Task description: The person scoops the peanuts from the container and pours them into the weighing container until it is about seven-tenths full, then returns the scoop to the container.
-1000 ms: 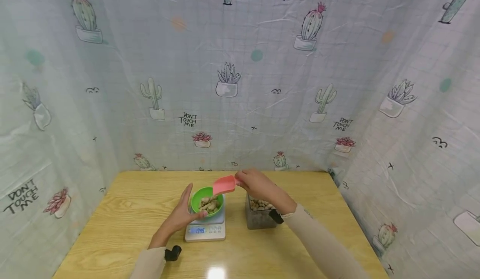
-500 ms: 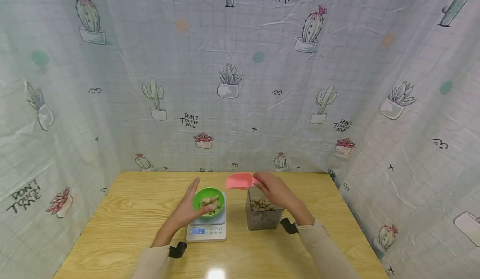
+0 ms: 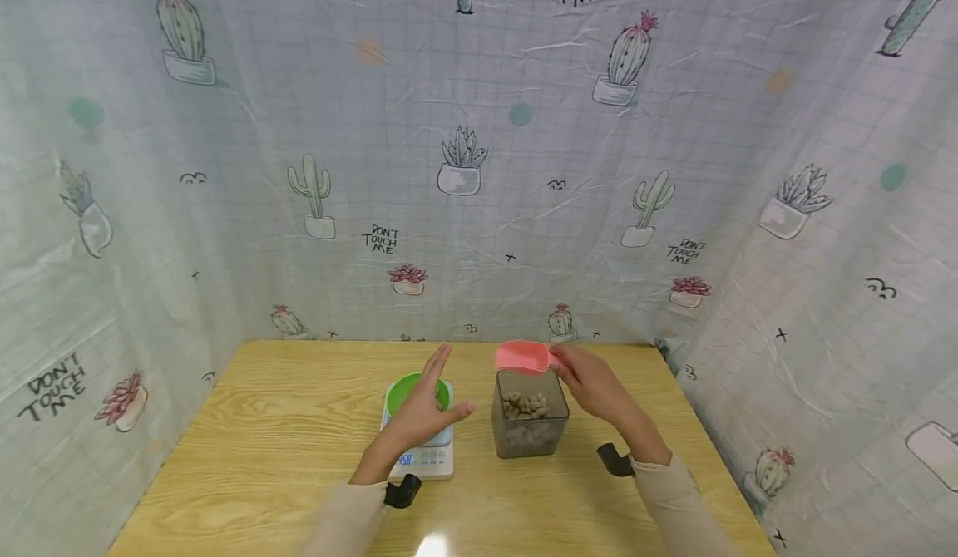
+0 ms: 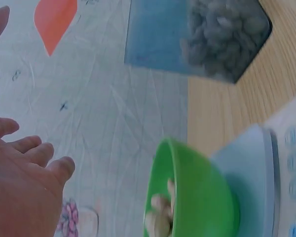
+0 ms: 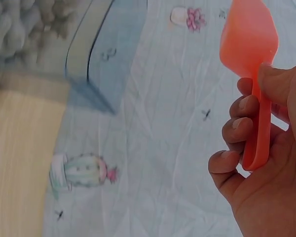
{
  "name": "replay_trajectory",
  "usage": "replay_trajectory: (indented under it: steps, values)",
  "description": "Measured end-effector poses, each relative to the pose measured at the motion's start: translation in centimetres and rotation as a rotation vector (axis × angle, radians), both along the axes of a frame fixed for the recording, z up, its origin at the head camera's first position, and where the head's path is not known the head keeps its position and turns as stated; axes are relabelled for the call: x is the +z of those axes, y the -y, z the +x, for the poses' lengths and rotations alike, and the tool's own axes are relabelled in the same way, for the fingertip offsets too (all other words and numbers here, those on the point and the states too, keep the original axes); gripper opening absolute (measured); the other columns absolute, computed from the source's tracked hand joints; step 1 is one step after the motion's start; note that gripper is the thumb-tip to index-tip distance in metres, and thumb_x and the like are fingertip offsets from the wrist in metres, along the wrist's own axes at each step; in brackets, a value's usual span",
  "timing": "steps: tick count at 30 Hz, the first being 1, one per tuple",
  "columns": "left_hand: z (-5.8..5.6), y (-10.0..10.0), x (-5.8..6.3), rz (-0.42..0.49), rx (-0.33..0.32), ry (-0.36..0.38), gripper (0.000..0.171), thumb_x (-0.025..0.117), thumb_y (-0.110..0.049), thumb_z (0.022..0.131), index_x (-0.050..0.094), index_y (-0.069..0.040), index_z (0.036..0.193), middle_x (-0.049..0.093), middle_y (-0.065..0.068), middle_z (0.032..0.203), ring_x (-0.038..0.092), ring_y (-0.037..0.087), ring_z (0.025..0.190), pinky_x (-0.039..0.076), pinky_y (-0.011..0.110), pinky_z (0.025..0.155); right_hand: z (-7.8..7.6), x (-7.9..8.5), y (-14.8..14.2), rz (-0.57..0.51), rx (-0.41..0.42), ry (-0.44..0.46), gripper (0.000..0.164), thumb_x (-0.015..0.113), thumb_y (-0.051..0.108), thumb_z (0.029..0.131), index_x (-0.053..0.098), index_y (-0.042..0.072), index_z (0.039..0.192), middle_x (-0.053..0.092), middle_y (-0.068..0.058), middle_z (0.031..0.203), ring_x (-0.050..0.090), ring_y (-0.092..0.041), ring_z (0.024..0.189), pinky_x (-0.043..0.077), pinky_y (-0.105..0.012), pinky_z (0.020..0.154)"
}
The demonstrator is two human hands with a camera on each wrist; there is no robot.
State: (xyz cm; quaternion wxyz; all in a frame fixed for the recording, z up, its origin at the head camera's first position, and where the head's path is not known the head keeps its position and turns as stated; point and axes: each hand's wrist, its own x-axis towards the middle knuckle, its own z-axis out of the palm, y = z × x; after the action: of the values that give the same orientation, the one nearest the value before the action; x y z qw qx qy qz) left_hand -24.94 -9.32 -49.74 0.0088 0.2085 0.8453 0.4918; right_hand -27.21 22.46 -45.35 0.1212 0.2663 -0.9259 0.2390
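Observation:
My right hand [image 3: 596, 382] grips the handle of a pink scoop [image 3: 522, 356], its fingers wrapped around it in the right wrist view. The scoop is over the back rim of a clear grey container [image 3: 530, 439], which is partly filled with peanuts [image 3: 525, 406]. My left hand [image 3: 422, 414] has spread fingers and holds nothing. In the head view it overlaps a green bowl [image 3: 402, 388], hiding part of it. The bowl stands on a white kitchen scale [image 3: 437, 461] with a lit display. Peanuts [image 4: 159, 217] lie inside the bowl in the left wrist view.
The wooden table [image 3: 299, 407] carries the scale on the left and the container to its right, with a gap between them. A curtain [image 3: 479, 233] printed with cacti hangs behind and along both sides. Black cameras [image 3: 402, 491] are strapped to both wrists.
My right hand has carried the scoop rightward from above the bowl to above the container. My left hand has left the bowl's left side and moved right, in front of it.

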Motion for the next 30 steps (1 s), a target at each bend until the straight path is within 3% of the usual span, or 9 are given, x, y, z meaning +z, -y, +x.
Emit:
replay_trajectory:
  steps: [5,10,16,25,30]
  values:
    - [-0.1,-3.1,-0.2,-0.006,-0.049,0.018,0.1,0.072,-0.047,0.087,0.003,-0.033,0.159,0.004,0.005,0.167,0.014,0.039,0.151,0.029,0.067,0.11,0.1,0.2,-2.0,0.01,-0.043,-0.004,0.022,0.056,0.018,0.101,0.063,0.01,0.12,0.055,0.006,0.079,0.043,-0.006,0.066,0.038,-0.027,0.064]
    - [-0.3,-5.1,-1.4,-0.041,-0.073,0.007,0.104,0.072,-0.05,0.086,0.004,-0.025,0.16,0.005,0.008,0.167,0.016,0.038,0.151,0.032,0.063,0.111,0.5,0.2,-3.2,0.024,-0.066,0.01,0.022,0.054,0.02,0.102,0.063,0.012,0.119,0.062,0.004,0.089,0.047,-0.007,0.07,0.041,-0.029,0.066]
    - [-0.8,-6.5,-2.8,-0.021,-0.089,0.037,0.104,0.069,-0.056,0.085,0.005,-0.025,0.16,0.004,0.006,0.167,0.016,0.037,0.151,0.031,0.061,0.112,0.8,0.2,-3.9,0.077,-0.079,0.019,0.022,0.054,0.023,0.102,0.063,0.01,0.118,0.065,0.0,0.096,0.05,-0.007,0.074,0.044,-0.031,0.068]
    - [-1.9,-7.9,-4.8,-0.022,-0.135,0.116,0.108,0.064,-0.069,0.081,0.002,-0.028,0.16,0.001,0.009,0.167,0.021,0.039,0.15,0.034,0.062,0.11,1.0,0.3,-4.0,0.23,-0.014,-0.087,0.016,0.06,0.017,0.098,0.065,0.011,0.112,0.068,-0.001,0.098,0.063,-0.017,0.086,0.052,-0.038,0.074]
    - [-2.2,-8.2,-5.2,-0.019,-0.133,0.14,0.112,0.066,-0.069,0.08,0.0,-0.026,0.16,0.002,0.012,0.167,0.022,0.041,0.149,0.034,0.061,0.11,1.1,0.1,-3.5,0.36,0.039,-0.13,0.013,0.066,0.014,0.094,0.065,0.011,0.107,0.062,0.001,0.087,0.059,-0.014,0.075,0.049,-0.031,0.065]
